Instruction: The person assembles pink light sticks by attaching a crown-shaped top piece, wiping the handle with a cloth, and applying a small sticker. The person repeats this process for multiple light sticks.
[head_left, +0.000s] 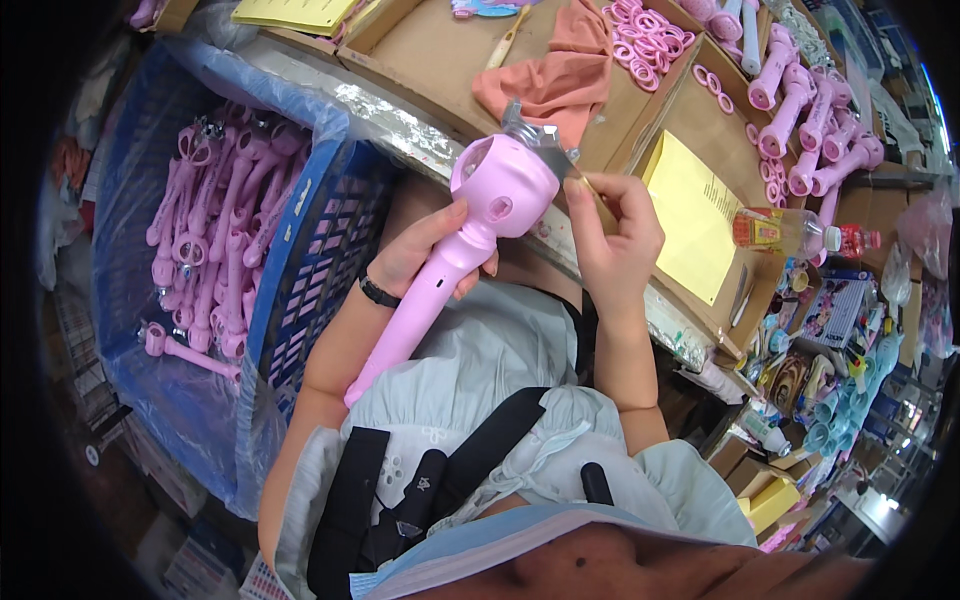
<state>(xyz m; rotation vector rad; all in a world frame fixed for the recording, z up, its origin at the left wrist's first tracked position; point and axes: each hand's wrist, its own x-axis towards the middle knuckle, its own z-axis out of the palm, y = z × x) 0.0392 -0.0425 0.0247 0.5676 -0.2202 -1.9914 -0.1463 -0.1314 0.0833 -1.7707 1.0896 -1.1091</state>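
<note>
My left hand (425, 245) is wrapped round the neck of a pink plastic wand (430, 285), which lies tilted with its handle toward my lap. The wand's hollow round head has openings in its side. A shiny silver winged piece (527, 128) sits at the top of the head. Close beside it, my right hand (622, 225) pinches a thin, brownish stick-like thing (594, 187) between thumb and forefinger. Its tip meets the silver piece, and its exact kind is hard to make out.
A blue plastic-lined basket (325, 200) of pink wands stands at my left. On the bench lie a cardboard tray (430, 60), an orange cloth (560, 85), pink rings (645, 40), a yellow sheet (700, 215), a bottle (780, 232) and more pink wands (800, 110).
</note>
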